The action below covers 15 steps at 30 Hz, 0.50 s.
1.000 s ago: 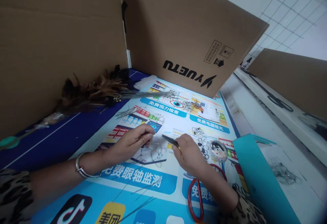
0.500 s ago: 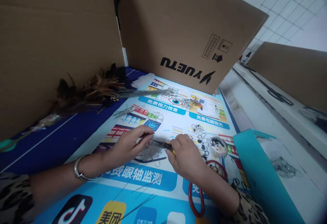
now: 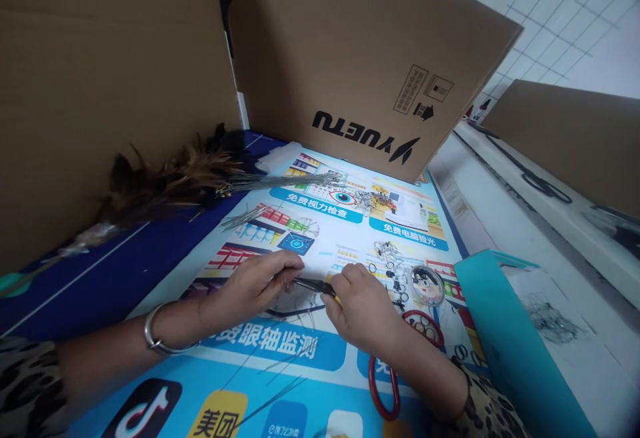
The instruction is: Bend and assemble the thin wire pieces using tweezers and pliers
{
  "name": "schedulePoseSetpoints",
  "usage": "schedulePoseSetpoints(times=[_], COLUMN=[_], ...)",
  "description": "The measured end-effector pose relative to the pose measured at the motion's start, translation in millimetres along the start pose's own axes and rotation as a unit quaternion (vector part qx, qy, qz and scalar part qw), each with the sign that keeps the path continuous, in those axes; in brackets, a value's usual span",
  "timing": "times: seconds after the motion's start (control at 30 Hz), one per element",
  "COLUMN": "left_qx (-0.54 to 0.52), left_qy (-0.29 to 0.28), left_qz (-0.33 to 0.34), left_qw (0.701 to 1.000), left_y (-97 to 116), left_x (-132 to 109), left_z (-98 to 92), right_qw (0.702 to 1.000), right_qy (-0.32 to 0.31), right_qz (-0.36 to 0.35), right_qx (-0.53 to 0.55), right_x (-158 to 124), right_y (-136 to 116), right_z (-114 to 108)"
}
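Note:
My right hand [image 3: 357, 305] is closed round the yellow handles of a pair of pliers [image 3: 316, 285], whose dark, narrow jaws point left. At the jaw tips my left hand [image 3: 265, 281] pinches with thumb and forefinger; what lies between them is too small to make out. Under both hands sits a round, clear dish-like shape [image 3: 300, 305] with a dark curved edge and thin wire about it. Loose straight wires [image 3: 273, 401] lie on the printed sheet nearer to me. Red-handled scissors [image 3: 384, 391] rest beneath my right forearm, partly hidden by it.
A wire bundle [image 3: 295, 180] and brown feathers [image 3: 175, 175] lie at the back left. Wire tangles [image 3: 387, 250], black rings and a round cartoon tin [image 3: 427, 286] are right of my hands. A teal box [image 3: 520, 351] holds more wire. Cardboard panels [image 3: 350, 38] stand behind.
The pliers have shifted slightly and turned a little at my left fingertips. Both hands stay in nearly the same place, still closed.

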<state>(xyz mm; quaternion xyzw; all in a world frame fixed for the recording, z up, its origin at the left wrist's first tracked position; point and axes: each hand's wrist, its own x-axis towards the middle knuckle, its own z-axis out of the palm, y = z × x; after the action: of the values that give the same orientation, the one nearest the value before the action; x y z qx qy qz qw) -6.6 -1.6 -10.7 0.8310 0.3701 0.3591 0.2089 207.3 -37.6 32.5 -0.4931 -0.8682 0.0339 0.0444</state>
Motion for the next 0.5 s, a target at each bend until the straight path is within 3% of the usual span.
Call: schedulePoseSetpoints(times=[0.33,0.5], left_qx=[0.003,-0.026], left_qy=[0.017,-0.002], left_qz=[0.078,0.074], left_qw=[0.997,0.997], left_y=[-4.2,-6.2], left_x=[-2.0,-2.4], left_z=[0.1,0.6], right_qw=[0.999,0.999], right_qy=[-0.040,-0.054], right_qz=[-0.002,0.002], right_qx=[0.009,0.006], right_x=[-0.5,-0.9], right_y=[0.6,-0.3], right_z=[-2.2,-4.7])
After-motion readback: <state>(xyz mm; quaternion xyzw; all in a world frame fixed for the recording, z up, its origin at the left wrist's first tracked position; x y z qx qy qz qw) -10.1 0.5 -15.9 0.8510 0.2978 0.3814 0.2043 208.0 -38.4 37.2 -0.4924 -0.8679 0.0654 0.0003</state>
